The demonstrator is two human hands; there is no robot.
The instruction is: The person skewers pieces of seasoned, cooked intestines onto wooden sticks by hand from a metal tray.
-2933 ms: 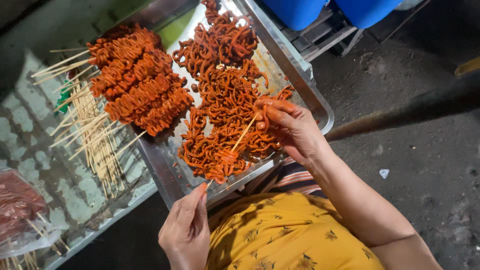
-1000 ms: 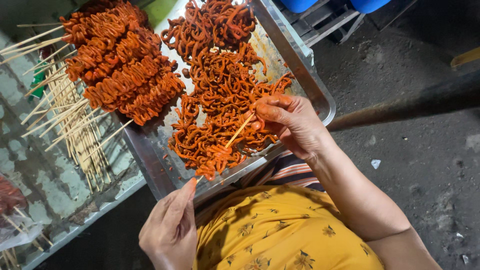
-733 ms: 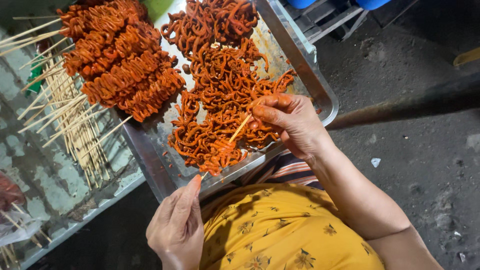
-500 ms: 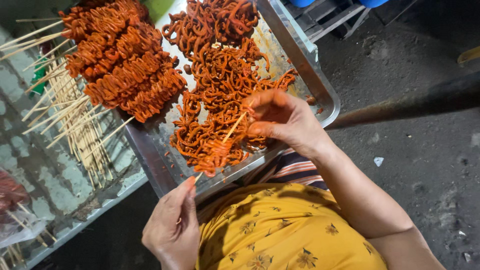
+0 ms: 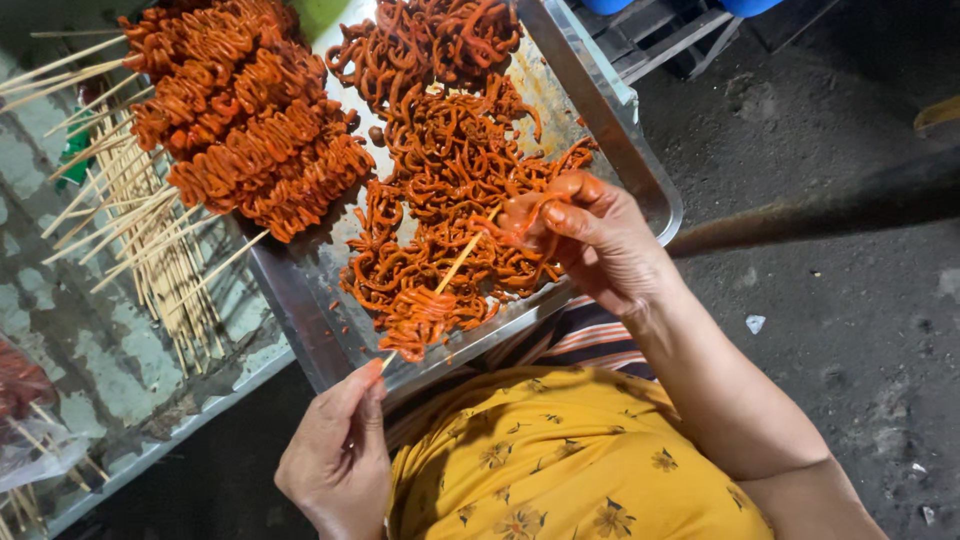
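Skewer runs diagonally over the tray's near edge, blunt end low-left, tip up-right. I read my left hand pinching the blunt end and my right hand, nearer the tip, pinching an orange strip at it. Threaded pieces sit bunched low on the stick.

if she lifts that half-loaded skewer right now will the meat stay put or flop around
The skewer looks thin but straight, so probably stiff enough. The threaded strip is bunched in folds, so it likely stays on, though its loose end near the right hand would dangle. The glossy red coating suggests it is slippery. The left hand pinches only the stick's tip.
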